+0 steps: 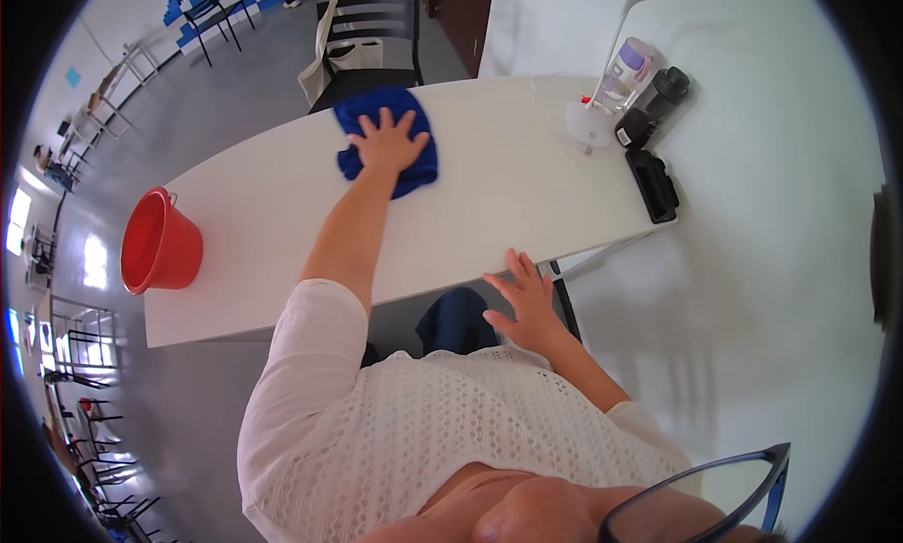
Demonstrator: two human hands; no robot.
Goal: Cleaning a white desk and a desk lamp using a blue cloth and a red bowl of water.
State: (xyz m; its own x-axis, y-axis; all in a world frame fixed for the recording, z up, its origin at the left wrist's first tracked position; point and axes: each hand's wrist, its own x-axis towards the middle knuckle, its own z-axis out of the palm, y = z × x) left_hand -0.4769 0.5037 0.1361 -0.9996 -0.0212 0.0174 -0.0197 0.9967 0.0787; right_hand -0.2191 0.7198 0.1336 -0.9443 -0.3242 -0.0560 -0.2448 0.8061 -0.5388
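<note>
A dark blue cloth (421, 169) lies spread at the far edge of the white table (487, 190). My left hand (388, 146) rests palm down on it, fingers spread and not curled around the fabric. Part of the cloth is hidden under the palm. My right hand (525, 303) is at the table's near edge, fingers apart and nothing held. Its fingertips overlap the edge in view; whether they touch it I cannot tell.
A red bucket (185, 250) stands at the table's left end. On the right are a white desk lamp (589, 125), a purple-lidded bottle (624, 73), a dark bottle (656, 105) and a black case-like object (652, 186), near the wall. A black chair (370, 49) holding a bag stands beyond.
</note>
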